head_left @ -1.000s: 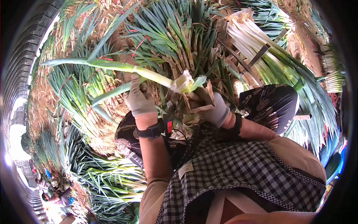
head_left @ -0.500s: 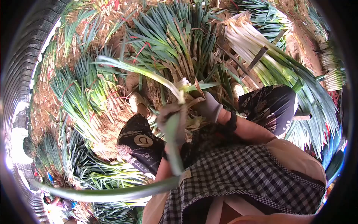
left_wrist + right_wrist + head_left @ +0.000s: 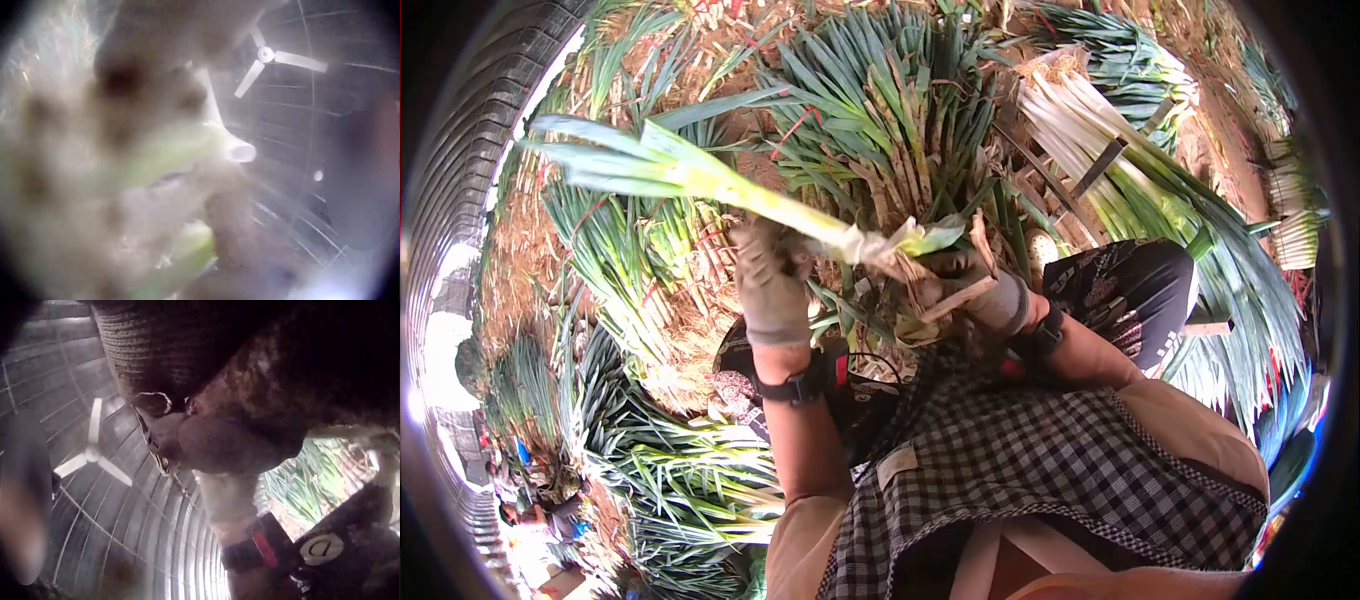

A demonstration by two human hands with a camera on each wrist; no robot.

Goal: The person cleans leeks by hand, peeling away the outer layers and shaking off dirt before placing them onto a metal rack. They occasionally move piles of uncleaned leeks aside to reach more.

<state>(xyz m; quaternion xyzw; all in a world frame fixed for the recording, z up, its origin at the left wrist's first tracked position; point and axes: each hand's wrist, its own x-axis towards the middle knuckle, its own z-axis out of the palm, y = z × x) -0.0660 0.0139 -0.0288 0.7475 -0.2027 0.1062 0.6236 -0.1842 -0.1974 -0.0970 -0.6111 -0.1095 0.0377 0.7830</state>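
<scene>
A long green onion (image 3: 790, 215) lies across the front of the body, its leafy end to the left and its ragged base towards the right hand. My gloved right hand (image 3: 990, 295) grips that base, where dry brown skins (image 3: 950, 297) hang loose. The gloved left hand (image 3: 770, 290) has its fingers curled at the underside of the stalk, around its middle. In the left wrist view, a blurred pale green stalk (image 3: 169, 153) passes between the fingers. The right wrist view is mostly dark glove (image 3: 169, 350), and the onion's base is hidden there.
Upright bundles of green onions (image 3: 890, 110) stand ahead, with more to the left (image 3: 620, 250). Cleaned white onions (image 3: 1090, 130) lie on a metal frame (image 3: 1100, 168) at the right. Another pile (image 3: 700, 480) lies at lower left. A knee (image 3: 1120, 290) flanks the work.
The left hand swung down towards the body with a long leaf, then came back up to the stalk. That leaf is out of the hand now. The right hand stayed at the base.
</scene>
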